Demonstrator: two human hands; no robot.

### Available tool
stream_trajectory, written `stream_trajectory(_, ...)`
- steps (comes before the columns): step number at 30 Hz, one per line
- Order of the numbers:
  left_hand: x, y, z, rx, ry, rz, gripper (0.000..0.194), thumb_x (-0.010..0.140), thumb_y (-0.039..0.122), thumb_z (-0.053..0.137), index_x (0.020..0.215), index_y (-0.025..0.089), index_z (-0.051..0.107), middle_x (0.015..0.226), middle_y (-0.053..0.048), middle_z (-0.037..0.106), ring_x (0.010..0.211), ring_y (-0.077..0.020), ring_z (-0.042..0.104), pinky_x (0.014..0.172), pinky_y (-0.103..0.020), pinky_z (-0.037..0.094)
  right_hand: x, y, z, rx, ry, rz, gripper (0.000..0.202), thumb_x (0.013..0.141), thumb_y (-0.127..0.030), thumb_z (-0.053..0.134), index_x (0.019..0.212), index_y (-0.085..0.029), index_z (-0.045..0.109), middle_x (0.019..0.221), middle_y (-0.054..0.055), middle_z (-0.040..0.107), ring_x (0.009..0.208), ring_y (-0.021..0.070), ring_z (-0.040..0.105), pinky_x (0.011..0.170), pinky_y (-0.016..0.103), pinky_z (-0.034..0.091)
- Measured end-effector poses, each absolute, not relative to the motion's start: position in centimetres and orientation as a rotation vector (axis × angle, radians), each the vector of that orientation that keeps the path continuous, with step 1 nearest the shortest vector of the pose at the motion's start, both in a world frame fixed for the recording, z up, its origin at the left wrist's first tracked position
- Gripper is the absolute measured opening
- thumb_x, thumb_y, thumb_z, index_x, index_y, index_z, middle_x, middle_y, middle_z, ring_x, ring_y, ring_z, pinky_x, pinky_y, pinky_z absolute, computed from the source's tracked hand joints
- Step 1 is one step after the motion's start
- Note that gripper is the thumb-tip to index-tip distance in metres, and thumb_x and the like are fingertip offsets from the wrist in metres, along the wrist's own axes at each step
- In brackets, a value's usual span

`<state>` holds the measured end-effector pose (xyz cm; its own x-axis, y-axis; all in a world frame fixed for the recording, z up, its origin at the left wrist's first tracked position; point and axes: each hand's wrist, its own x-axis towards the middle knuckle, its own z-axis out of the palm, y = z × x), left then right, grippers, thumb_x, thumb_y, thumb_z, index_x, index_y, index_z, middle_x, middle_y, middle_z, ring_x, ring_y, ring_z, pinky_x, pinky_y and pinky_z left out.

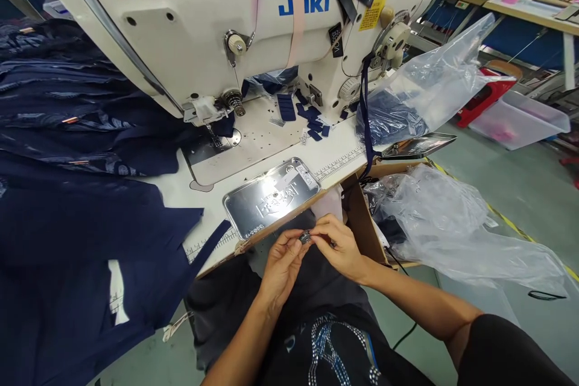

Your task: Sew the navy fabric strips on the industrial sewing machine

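Observation:
Just in front of the table edge, above my lap, a small round metal bobbin case [305, 237] sits between my two hands. The thumb and fingers of my left hand [284, 259] pinch it from the left. On its other side, my right hand [337, 246] has its fingertips closed against it. Whether a bobbin lies inside is too small to tell. Beyond the hands, a shiny metal tray [244, 208] lies on the table edge. Behind it stands the white sewing machine [194, 24], with its needle area [221, 136] over the metal bed.
Dark blue fabric [67, 217] is heaped over the table's left side. Small navy pieces [312, 114] lie on the machine bed. To the right are a cardboard box [362, 223] with clear plastic bags [443, 211], a red stool [486, 96] and a translucent bin [520, 120].

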<state>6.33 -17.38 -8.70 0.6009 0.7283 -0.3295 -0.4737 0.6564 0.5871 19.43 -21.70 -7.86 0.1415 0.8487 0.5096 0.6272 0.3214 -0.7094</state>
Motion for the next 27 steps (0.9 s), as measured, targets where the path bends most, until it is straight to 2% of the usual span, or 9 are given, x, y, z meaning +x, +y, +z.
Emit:
stream_trajectory(5, 6.3, -17.4, -8.8, 0.483, 0.591, 0.732, 0.020, 0.062, 0.023, 0.075, 0.079, 0.018, 0.064, 0.077, -0.001, 0.068, 0.082, -0.0143, 0.063, 0.087, -0.028, 0.044, 19.5, -21.6, -8.0, -1.360, -1.583, 0.256, 0.010, 0.083, -0.016, 0.049, 0.084, -0.019, 0.057, 0.075, 0.004, 0.052, 0.066, 0.0142, 0.050, 0.059, 0.029, 0.041)
stream_trajectory(8, 6.3, -17.4, -8.6, 0.493, 0.583, 0.728, 0.020, 0.062, 0.022, 0.075, 0.078, 0.018, 0.064, 0.078, -0.001, 0.067, 0.084, -0.0148, 0.062, 0.088, -0.029, 0.043, 19.7, -21.6, -8.0, -1.325, -1.526, 0.435, 0.005, 0.082, -0.021, 0.051, 0.079, -0.019, 0.054, 0.073, 0.002, 0.049, 0.059, 0.0118, 0.045, 0.052, 0.026, 0.039)
stream_trajectory(12, 5.9, -17.5, -8.5, 0.523, 0.567, 0.682, 0.021, 0.060, 0.022, 0.076, 0.076, 0.016, 0.065, 0.083, -0.002, 0.067, 0.083, -0.0142, 0.060, 0.087, -0.028, 0.042, 20.2, -21.7, -8.0, -1.212, -1.564, 0.603, 0.011, 0.083, -0.024, 0.050, 0.074, -0.019, 0.049, 0.072, 0.001, 0.046, 0.061, 0.0115, 0.044, 0.051, 0.024, 0.038)
stream_trajectory(17, 5.3, -17.8, -8.4, 0.555, 0.540, 0.637, 0.022, 0.060, 0.025, 0.076, 0.078, 0.016, 0.066, 0.085, -0.003, 0.066, 0.081, -0.0131, 0.058, 0.082, -0.025, 0.042, 20.6, -22.4, -7.9, -1.115, -1.705, 0.560, 0.007, 0.084, -0.019, 0.049, 0.077, -0.020, 0.047, 0.073, 0.001, 0.047, 0.064, 0.0123, 0.046, 0.055, 0.025, 0.040)
stream_trajectory(27, 5.2, -18.0, -7.8, 0.569, 0.506, 0.637, 0.021, 0.060, 0.026, 0.076, 0.076, 0.017, 0.066, 0.084, -0.003, 0.066, 0.085, -0.0167, 0.059, 0.085, -0.029, 0.040, 20.3, -22.7, -7.3, -1.101, -1.755, 0.424, 0.007, 0.084, -0.015, 0.047, 0.079, -0.020, 0.048, 0.070, 0.002, 0.049, 0.066, 0.0141, 0.049, 0.055, 0.026, 0.042)
